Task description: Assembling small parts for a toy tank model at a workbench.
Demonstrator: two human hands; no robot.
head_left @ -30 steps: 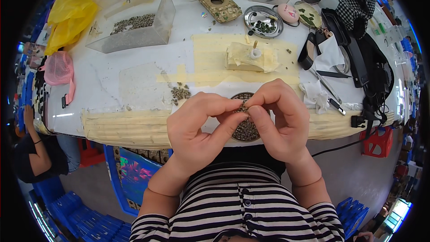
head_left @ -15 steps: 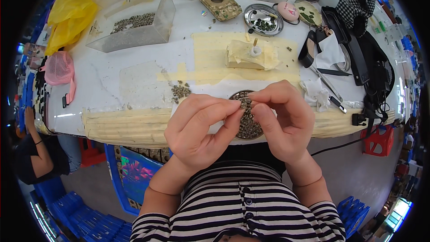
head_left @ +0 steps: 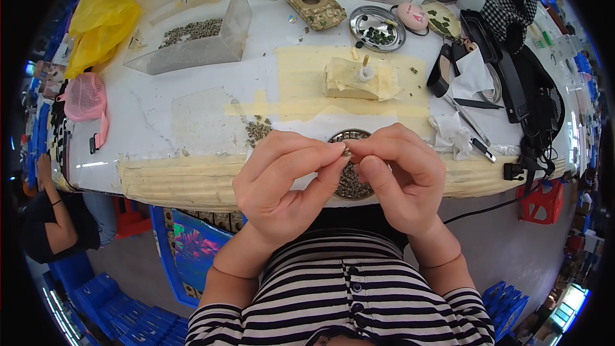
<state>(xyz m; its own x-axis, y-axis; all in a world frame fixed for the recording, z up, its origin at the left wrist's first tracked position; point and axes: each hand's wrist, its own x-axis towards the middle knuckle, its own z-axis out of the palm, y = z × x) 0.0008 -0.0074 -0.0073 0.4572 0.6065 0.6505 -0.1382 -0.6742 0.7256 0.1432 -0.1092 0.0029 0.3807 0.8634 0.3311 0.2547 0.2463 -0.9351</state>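
Over a round metal dish (head_left: 354, 133) filled with small brownish-green parts (head_left: 351, 187), my two hands meet at their fingertips. My left hand (head_left: 287, 182) pinches a tiny metallic-looking part (head_left: 346, 152) between thumb and forefinger. The forefinger of my right hand (head_left: 405, 176) reaches to that same part, and its thumb is bent just below. Whatever lies between my right fingertips is too small to make out. Left of the dish, a loose heap of similar small parts (head_left: 258, 131) rests on the table, partly behind my left hand.
Beyond my hands stands a tape-covered block (head_left: 349, 83) with a white peg. A clear bin (head_left: 186, 57) of parts is at the far left. A toy tank hull (head_left: 312, 3) and a metal plate (head_left: 378, 10) lie at the back. Tweezers (head_left: 471, 122) and a black bag (head_left: 544, 90) are on the right.
My right forefinger has come in to the left, against the part in my left fingers. My left hand has barely moved.
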